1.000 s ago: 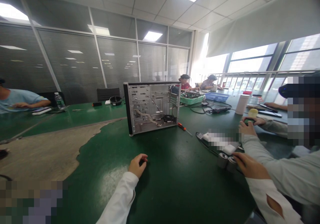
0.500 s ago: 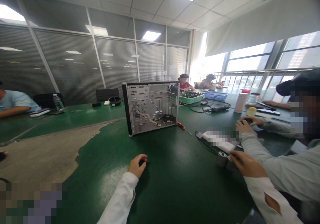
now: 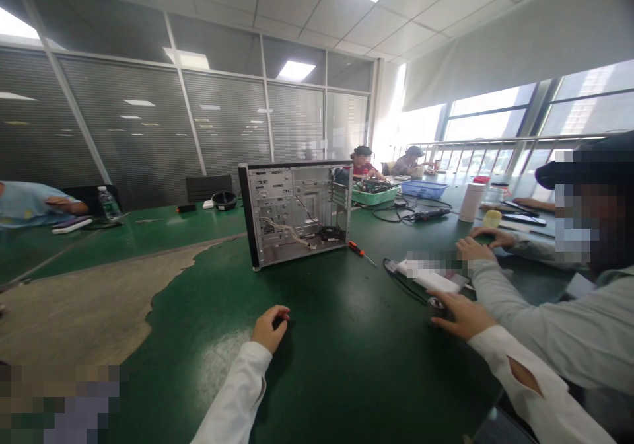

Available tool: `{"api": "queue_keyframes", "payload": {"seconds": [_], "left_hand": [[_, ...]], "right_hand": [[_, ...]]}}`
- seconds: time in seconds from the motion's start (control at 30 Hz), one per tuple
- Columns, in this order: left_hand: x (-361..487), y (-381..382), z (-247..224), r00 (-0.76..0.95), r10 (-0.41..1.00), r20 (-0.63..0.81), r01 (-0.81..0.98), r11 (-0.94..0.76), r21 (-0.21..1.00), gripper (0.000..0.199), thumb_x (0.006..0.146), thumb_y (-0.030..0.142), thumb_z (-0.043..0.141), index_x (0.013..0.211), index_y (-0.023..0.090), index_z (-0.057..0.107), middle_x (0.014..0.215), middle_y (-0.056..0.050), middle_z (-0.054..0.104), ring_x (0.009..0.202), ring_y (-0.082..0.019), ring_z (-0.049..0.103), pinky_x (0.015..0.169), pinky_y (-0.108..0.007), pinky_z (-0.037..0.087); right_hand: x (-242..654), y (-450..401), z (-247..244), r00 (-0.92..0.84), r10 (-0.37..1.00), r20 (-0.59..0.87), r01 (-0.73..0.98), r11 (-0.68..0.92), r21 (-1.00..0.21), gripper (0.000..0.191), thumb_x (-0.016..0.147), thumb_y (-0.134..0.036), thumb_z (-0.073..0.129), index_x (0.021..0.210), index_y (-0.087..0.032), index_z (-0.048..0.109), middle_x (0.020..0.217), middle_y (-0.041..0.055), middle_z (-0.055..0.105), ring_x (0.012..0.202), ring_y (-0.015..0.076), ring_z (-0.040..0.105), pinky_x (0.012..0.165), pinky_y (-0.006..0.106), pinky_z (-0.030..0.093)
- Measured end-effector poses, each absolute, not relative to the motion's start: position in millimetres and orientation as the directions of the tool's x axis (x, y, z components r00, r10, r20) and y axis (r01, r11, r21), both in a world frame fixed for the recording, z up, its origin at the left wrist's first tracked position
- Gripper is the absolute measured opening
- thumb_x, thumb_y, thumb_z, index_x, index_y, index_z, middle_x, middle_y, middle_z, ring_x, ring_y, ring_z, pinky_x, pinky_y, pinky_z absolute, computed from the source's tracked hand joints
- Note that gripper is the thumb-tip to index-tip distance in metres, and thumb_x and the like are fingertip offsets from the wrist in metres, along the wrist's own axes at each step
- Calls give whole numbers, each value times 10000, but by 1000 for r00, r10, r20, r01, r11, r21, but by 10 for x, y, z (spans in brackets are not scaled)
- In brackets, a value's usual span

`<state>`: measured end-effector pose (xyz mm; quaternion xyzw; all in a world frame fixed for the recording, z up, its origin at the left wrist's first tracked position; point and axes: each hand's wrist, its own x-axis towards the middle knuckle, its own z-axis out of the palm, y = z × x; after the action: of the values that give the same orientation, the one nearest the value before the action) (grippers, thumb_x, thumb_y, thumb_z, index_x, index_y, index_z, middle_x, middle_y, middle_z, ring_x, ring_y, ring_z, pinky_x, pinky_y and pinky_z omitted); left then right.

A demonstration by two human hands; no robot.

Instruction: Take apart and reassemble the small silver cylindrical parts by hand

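Note:
My left hand rests on the green table with its fingers curled; whether anything small is inside them is hidden. At the right, my right hand has its thumb and fingers around a small metal cylinder standing on the table. An open computer case stands upright beyond my hands, with loose cables and a black fan inside. A red and black screwdriver lies beside its right end.
A white power strip with a black cable lies beyond my right hand. A person in a grey sleeve sits close at the right. Farther back are a green basket, a blue basket and a pink bottle.
My right hand has moved left and its fingers now go around a metal cylinder; earlier it was over the right one of two. My left hand has hardly moved.

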<state>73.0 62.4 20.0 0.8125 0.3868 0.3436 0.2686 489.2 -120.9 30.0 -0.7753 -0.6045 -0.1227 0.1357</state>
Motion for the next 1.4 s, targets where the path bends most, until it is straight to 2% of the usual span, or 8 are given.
{"api": "queue_keyframes", "payload": {"seconds": [0.23, 0.4, 0.57, 0.67, 0.8, 1.0, 1.2, 1.4], "left_hand": [[718, 643, 163, 472, 803, 363, 433, -570, 699, 226, 624, 129, 456, 821, 164, 561, 740, -28, 624, 738, -148, 571, 740, -286, 429], [718, 658, 134, 470, 803, 368, 432, -572, 697, 228, 620, 118, 456, 819, 161, 559, 734, -27, 622, 740, -145, 570, 742, -279, 426], [704, 652, 156, 466, 808, 359, 452, -567, 689, 245, 625, 116, 450, 843, 171, 548, 757, -21, 616, 757, -142, 561, 737, -279, 415], [696, 650, 152, 456, 820, 346, 467, -552, 691, 272, 624, 112, 447, 874, 178, 534, 778, -19, 611, 784, -146, 554, 728, -282, 412], [688, 671, 95, 385, 844, 374, 484, -529, 697, 369, 596, 69, 442, 946, 175, 494, 824, -23, 594, 829, -158, 533, 719, -290, 412], [655, 726, 32, 189, 877, 442, 513, -472, 717, 434, 559, 31, 443, 971, 165, 464, 925, -57, 540, 932, -204, 480, 747, -342, 411], [649, 773, 25, 210, 882, 422, 471, -469, 747, 459, 542, 25, 446, 979, 167, 451, 989, -69, 513, 971, -209, 476, 779, -361, 403], [666, 848, -16, 267, 864, 426, 499, -502, 706, 467, 560, 90, 518, 1016, 158, 442, 1008, -75, 529, 979, -215, 466, 833, -380, 373]], "right_hand": [[5007, -1065, 236, 287, 918, 272, 955, -255, -149, 477, 628, -320, 503, 1087, -202, 451, 837, 60, 632, 752, 246, 594, 652, 354, 440], [4759, -1017, 589, 227, 907, 354, 973, -193, -128, 503, 635, -373, 514, 1088, -168, 440, 854, 79, 627, 793, 254, 579, 689, 365, 421], [3918, -670, 989, 2, 895, 447, 984, 77, -159, 530, 661, -378, 511, 1131, -160, 402, 879, 67, 612, 831, 214, 556, 748, 338, 394], [3312, -285, 1024, -160, 912, 377, 934, 264, -242, 559, 629, -366, 554, 1133, -173, 406, 870, 37, 618, 808, 182, 565, 741, 287, 401], [2631, 240, 951, -315, 914, 256, 885, 381, -268, 643, 586, -355, 596, 1164, -172, 382, 891, 53, 624, 835, 204, 567, 729, 284, 407], [2097, 664, 738, -326, 910, 258, 891, 386, -237, 759, 574, -326, 608, 1236, -181, 267, 886, 78, 615, 860, 265, 546, 759, 385, 374], [2168, 621, 154, -255, 894, 369, 758, 422, -498, 916, 518, -316, 640, 1269, -119, 155, 1055, 130, 490, 968, 265, 456, 803, 400, 369], [2254, 558, -31, -208, 844, 494, 621, 504, -600, 767, 556, -176, 563, 1238, -152, 216, 1061, 91, 459, 969, 218, 436, 879, 397, 329]]}}
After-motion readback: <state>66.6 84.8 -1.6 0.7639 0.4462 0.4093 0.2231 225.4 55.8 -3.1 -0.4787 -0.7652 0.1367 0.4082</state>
